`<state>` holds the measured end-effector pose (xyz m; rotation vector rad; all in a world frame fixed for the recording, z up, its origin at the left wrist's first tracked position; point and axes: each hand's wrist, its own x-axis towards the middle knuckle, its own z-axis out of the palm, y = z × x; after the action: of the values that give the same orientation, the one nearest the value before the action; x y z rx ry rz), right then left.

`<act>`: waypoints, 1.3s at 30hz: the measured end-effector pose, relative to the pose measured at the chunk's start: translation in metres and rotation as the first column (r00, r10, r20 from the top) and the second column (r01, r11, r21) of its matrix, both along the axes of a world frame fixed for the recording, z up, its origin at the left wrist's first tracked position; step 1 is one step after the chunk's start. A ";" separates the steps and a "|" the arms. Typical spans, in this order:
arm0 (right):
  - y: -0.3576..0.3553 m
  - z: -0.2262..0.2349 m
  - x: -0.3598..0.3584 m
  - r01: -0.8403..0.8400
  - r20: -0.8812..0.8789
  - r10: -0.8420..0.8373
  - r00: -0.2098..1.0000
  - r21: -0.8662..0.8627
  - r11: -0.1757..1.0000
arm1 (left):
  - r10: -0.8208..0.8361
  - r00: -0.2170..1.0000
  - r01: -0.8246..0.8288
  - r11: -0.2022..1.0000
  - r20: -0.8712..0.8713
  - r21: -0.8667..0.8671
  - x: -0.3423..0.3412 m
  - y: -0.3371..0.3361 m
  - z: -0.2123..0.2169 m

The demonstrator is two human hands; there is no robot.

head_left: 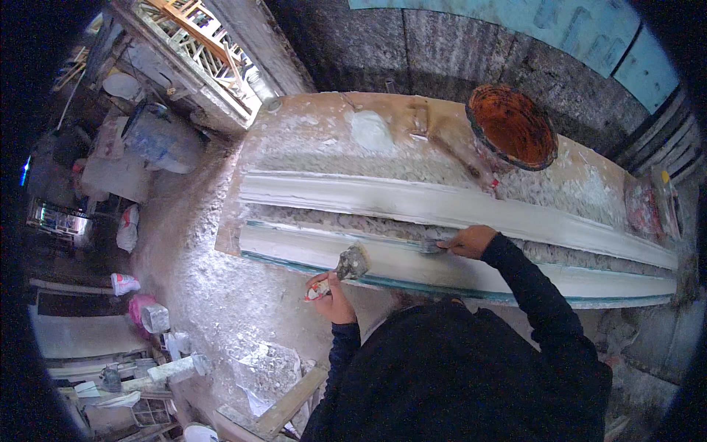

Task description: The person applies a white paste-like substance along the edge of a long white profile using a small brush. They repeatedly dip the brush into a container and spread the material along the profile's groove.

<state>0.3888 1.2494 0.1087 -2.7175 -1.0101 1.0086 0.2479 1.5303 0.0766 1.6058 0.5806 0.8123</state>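
My left hand is closed round the red-and-white handle of a trowel, whose blade carries grey-white paste. The trowel is over the front edge of the nearer of two long white plaster strips, which has a teal edge. In my right hand is a small putty knife, its grey blade at the far side of that strip. The second long white strip lies behind it, with a rough grey gap between the two.
Behind the strips on the plaster-spattered table are a heap of white plaster, a wooden-handled tool and a round orange-stained basin. A red-and-white bag stands at far right. A wooden beam sits at lower left.
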 end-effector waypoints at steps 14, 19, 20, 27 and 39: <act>0.067 -0.019 0.005 -0.061 0.054 0.048 0.997 0.275 0.959 | 0.037 0.999 -0.037 0.999 0.012 -0.020 -0.002 -0.024 0.007; 0.013 -0.016 0.010 -0.101 -0.011 0.108 0.994 0.257 0.961 | 0.091 0.995 -0.090 0.996 0.040 -0.014 -0.007 -0.023 0.001; 0.007 -0.006 0.008 -0.092 -0.027 0.098 0.995 0.169 0.981 | 0.100 0.995 -0.099 0.995 0.030 -0.022 -0.011 -0.024 -0.001; 0.055 -0.038 0.026 -0.128 -0.004 0.138 0.990 0.334 0.934 | 0.091 0.995 -0.091 0.996 0.049 -0.015 -0.020 -0.040 -0.008; -0.021 -0.028 0.014 -0.069 -0.046 0.079 0.996 0.184 0.981 | 0.111 0.994 -0.111 0.988 0.011 0.108 -0.019 -0.031 -0.012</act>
<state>0.4023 1.2289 0.0808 -2.5109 -1.1414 0.9427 0.2285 1.4992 0.0643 1.6813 0.6356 0.9443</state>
